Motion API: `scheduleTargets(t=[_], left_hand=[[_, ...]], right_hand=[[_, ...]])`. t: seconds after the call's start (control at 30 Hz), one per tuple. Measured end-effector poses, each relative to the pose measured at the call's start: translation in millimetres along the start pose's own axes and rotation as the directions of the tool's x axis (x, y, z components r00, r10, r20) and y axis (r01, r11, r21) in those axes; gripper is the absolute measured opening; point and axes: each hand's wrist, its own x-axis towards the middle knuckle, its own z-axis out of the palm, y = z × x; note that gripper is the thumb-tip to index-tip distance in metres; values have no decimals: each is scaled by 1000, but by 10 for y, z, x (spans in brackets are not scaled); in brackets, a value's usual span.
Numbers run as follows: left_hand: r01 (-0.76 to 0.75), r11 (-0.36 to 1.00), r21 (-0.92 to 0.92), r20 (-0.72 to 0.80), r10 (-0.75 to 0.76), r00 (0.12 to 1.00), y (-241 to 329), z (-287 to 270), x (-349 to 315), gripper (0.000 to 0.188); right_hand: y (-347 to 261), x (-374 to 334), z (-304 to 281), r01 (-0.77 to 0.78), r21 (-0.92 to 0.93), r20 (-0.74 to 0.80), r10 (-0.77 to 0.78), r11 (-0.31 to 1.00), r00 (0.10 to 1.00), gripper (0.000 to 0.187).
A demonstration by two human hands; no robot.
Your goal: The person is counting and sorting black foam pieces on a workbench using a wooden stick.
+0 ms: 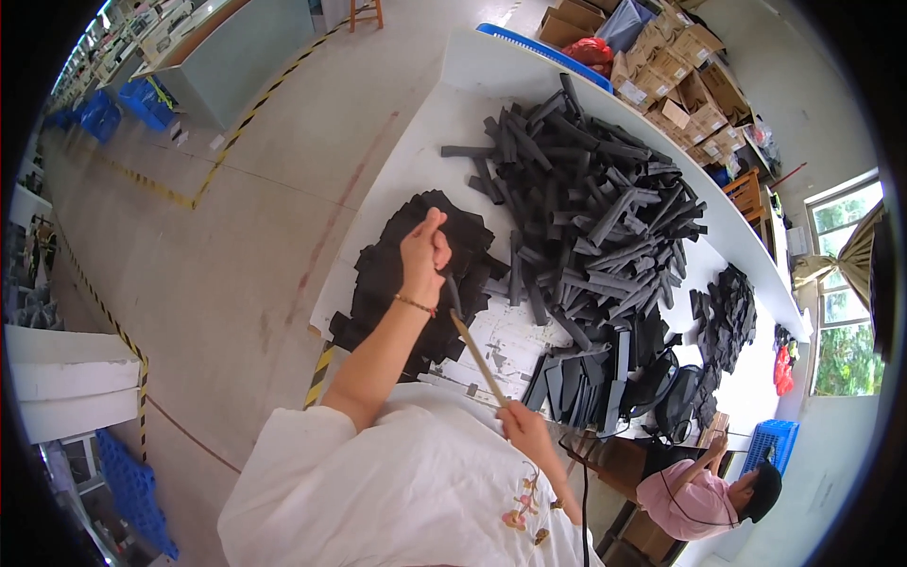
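Note:
My left hand (425, 250) is closed, fingers curled together, over a spread pile of flat black pieces (392, 269). Whatever it may grip is hidden against the dark pile. My right hand (525, 431) is wrapped round the lower end of a thin, light wooden stick (480, 361). The stick slants up and left, and a narrow dark grey tube-like piece (453, 295) sits at its far end, just below my left hand. To the right lies a big heap of dark grey rolled tubes (600, 213) on the white table (406, 156).
Flat dark strips (572, 387) lie at the table's near side. A person in pink (685, 491) sits at the right end, by a blue crate (773, 444) and another black pile (726, 317). A low white wall (624, 109) borders the table's far side, with cardboard boxes (694, 85) behind it.

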Motion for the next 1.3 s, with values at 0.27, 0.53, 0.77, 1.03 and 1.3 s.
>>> scheduleTargets(t=[0.27, 0.53, 0.77, 1.03, 1.3], left_hand=[[156, 975, -159, -112, -175, 978, -395, 232, -183, 23], [47, 945, 325, 264, -139, 955, -267, 7, -300, 35], [21, 760, 650, 556, -494, 668, -360, -83, -799, 29], [12, 658, 753, 574, -666, 476, -597, -609, -1154, 29], [-225, 805, 549, 574, -168, 801, -98, 306, -781, 14]], right_hand=[[-256, 1039, 235, 381, 76, -583, -269, 921, 767, 31], [-523, 1469, -46, 445, 252, -513, -271, 860, 814, 12], [-765, 1644, -336, 557, 177, -661, -321, 812, 678, 8], [-872, 1712, -725, 498, 228, -718, -201, 837, 667, 22], [-745, 1434, -388, 386, 365, -420, -220, 847, 881, 24]])
